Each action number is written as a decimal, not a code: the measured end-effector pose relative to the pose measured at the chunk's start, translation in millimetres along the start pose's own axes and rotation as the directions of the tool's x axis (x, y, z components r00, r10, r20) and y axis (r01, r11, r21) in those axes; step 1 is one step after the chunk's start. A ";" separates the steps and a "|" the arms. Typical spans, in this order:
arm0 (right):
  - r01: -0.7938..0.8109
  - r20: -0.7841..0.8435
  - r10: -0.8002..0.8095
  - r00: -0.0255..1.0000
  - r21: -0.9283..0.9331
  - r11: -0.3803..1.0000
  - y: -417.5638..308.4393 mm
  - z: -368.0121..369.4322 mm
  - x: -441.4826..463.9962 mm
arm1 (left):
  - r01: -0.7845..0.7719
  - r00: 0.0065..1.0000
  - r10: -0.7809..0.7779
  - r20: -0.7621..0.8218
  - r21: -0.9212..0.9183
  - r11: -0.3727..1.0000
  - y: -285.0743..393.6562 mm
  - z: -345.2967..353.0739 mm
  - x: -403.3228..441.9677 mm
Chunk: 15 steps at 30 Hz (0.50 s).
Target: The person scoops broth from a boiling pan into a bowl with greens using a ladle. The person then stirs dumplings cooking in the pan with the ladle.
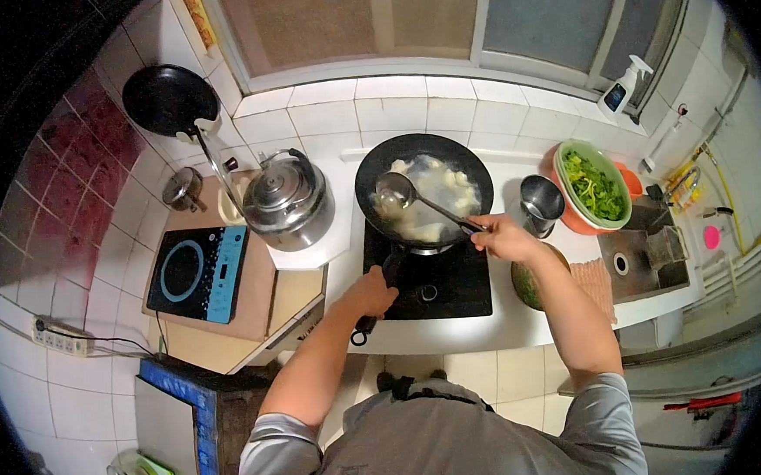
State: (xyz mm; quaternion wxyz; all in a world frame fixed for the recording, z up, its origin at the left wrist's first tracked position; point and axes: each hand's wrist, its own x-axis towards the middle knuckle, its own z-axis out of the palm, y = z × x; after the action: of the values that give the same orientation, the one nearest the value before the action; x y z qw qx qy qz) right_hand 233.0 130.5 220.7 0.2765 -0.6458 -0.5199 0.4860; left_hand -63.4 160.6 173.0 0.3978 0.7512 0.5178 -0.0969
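Observation:
A black wok (pixel 374 161) stands on the dark induction hob (pixel 453 290), with cloudy liquid and pale, dumpling-like pieces (pixel 458 180) in it. My left hand (pixel 372 294) is closed around the wok's black handle (pixel 392 265), on the near left side. From the right, my right hand (pixel 504 237) grips the dark handle of a ladle (pixel 435 205). The ladle's metal bowl lies over the left part of the liquid, inside the wok; how deep it sits is hard to make out.
Left of the wok is a steel kettle (pixel 287 201), beyond a second induction cooker (pixel 195 275). To the right stand a metal cup (pixel 542 203), a green basin of leafy greens (pixel 593 186) and the sink (pixel 636 278). A round green item (pixel 532 287) sits under my right forearm.

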 end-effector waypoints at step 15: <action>0.095 -0.044 -0.107 0.993 -0.228 0.969 25.9 7.2 -59.1 | -0.037 0.997 0.034 -0.064 -0.054 0.998 -10.5 10.6 13.4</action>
State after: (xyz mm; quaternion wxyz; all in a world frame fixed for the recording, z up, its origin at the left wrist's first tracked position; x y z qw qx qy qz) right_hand 237.6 66.0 215.7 0.2402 -0.6590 -0.5959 0.3909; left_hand -63.6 164.2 153.3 0.4034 0.7517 0.5192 -0.0518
